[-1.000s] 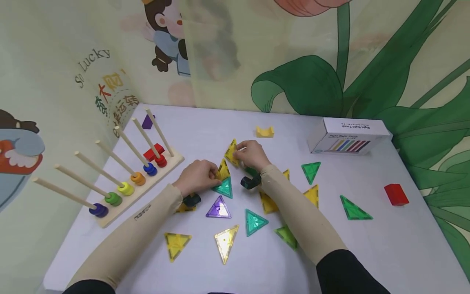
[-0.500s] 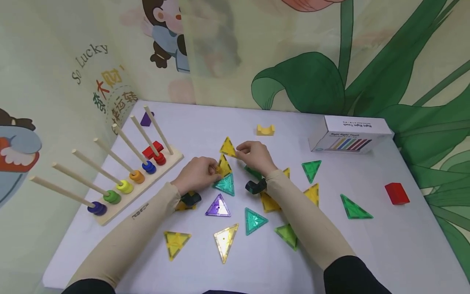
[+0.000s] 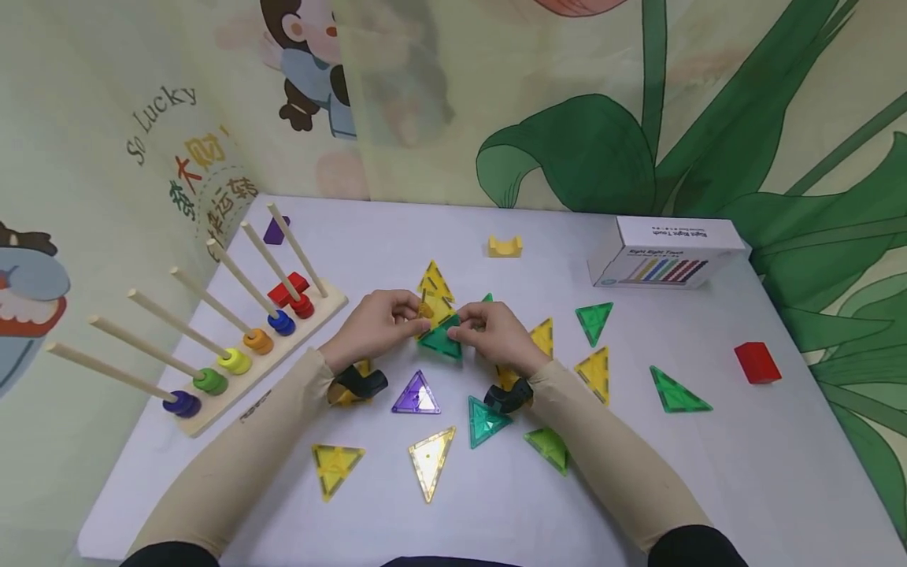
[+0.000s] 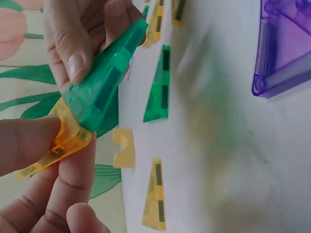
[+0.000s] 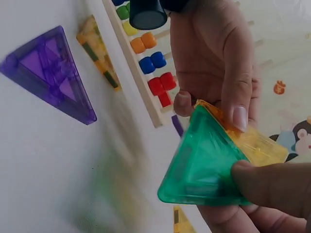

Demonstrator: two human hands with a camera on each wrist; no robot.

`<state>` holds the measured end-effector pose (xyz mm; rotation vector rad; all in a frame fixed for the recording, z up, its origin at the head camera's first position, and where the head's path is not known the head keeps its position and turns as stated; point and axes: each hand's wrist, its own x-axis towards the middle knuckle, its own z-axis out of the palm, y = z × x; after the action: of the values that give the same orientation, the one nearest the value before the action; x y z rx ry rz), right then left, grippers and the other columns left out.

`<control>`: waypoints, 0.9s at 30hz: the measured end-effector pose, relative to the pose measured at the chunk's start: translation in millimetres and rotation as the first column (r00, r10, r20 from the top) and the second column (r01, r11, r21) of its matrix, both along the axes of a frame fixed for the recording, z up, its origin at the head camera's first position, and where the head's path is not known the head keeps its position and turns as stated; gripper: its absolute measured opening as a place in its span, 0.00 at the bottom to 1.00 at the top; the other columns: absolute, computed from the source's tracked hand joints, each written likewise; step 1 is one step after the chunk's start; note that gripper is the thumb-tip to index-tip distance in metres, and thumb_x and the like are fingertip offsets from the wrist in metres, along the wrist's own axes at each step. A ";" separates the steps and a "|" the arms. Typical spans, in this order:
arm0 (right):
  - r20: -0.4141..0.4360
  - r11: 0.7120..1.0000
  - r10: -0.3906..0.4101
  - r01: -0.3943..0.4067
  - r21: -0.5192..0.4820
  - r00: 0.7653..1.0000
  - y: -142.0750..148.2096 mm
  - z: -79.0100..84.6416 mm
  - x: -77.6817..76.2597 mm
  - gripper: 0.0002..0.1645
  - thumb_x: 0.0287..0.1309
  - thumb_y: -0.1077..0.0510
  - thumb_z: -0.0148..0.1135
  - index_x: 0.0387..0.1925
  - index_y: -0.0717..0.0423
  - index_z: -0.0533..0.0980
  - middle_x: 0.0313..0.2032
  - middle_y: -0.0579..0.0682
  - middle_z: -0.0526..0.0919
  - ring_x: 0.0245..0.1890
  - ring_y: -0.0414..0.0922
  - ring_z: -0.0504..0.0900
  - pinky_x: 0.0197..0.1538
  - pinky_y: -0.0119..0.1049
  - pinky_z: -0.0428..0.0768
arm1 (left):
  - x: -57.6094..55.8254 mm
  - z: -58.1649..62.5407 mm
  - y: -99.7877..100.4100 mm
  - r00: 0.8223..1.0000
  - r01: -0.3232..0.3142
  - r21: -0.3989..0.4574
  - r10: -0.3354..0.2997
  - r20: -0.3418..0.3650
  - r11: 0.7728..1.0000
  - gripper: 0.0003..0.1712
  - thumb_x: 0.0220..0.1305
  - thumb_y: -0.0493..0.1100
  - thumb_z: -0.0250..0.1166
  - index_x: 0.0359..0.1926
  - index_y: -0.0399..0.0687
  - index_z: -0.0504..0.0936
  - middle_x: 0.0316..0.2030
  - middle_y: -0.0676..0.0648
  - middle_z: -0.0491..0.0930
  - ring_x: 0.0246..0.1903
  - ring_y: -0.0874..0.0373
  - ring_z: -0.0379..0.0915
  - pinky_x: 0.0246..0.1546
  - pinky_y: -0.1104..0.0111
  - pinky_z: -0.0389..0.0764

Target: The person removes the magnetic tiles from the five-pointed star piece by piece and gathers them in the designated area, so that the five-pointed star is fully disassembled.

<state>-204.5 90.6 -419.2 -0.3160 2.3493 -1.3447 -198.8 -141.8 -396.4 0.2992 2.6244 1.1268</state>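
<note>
Between the thumb and fingers of my left hand (image 3: 375, 327) is a yellow triangular magnetic tile (image 4: 73, 138). My right hand (image 3: 505, 337) pinches a green triangular magnetic tile (image 5: 204, 160) by one edge. The two tiles touch and partly overlap where my hands meet, raised off the table in both wrist views. Just behind them, another yellow triangular tile (image 3: 434, 277) lies on the table. A purple triangular tile (image 3: 416, 394) lies nearer to me, below the hands.
A wooden peg rack (image 3: 262, 358) with coloured beads stands at left. More tiles lie around, including a pale yellow one (image 3: 431, 461) and a green one (image 3: 676, 391). A white box (image 3: 662, 252), a red block (image 3: 757, 362) and a yellow arch block (image 3: 505, 246) stand farther off.
My right hand has let go of the far yellow tile, come toward me and taken hold of the green tile. The yellow and green tiles at my left hand have tilted and lifted.
</note>
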 end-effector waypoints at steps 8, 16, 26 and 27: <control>-0.030 0.998 -0.046 0.047 0.049 0.998 12.3 -4.5 13.2 0.14 0.66 0.54 0.69 0.48 0.58 0.83 0.29 0.48 0.84 0.19 0.41 0.65 0.22 0.32 0.62 | 2.6 -0.3 -28.0 0.986 -0.166 -0.050 0.166 0.003 0.985 0.20 0.69 0.51 0.71 0.55 0.45 0.83 0.41 0.45 0.89 0.38 0.52 0.77 0.36 0.68 0.74; -0.036 0.992 0.038 -0.033 0.120 0.999 7.3 -13.9 17.7 0.16 0.63 0.57 0.72 0.50 0.57 0.82 0.31 0.48 0.88 0.22 0.41 0.73 0.24 0.32 0.68 | -2.4 -15.1 -39.4 0.971 -0.204 -0.154 0.221 0.097 0.967 0.23 0.69 0.55 0.69 0.59 0.50 0.81 0.44 0.44 0.90 0.42 0.50 0.82 0.43 0.64 0.78; -0.132 0.955 0.025 0.016 0.295 0.991 1.3 -20.8 32.3 0.18 0.63 0.50 0.73 0.52 0.49 0.84 0.33 0.43 0.87 0.31 0.42 0.80 0.33 0.34 0.77 | 3.1 -32.2 -29.1 0.983 -0.184 -0.285 0.183 -0.029 0.941 0.18 0.72 0.54 0.65 0.53 0.48 0.84 0.40 0.46 0.91 0.30 0.55 0.82 0.28 0.67 0.79; -0.142 0.954 0.016 0.028 0.298 0.990 2.4 -20.9 33.5 0.18 0.63 0.50 0.73 0.53 0.48 0.84 0.34 0.43 0.87 0.32 0.42 0.80 0.33 0.34 0.77 | 3.8 -32.8 -28.5 0.983 -0.184 -0.302 0.180 -0.043 0.935 0.18 0.71 0.54 0.66 0.53 0.48 0.84 0.40 0.46 0.90 0.30 0.55 0.82 0.28 0.67 0.79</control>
<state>-171.0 93.0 -440.0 -0.3219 2.6292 -0.9742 -195.1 -170.4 -429.2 -0.0003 2.8323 0.7496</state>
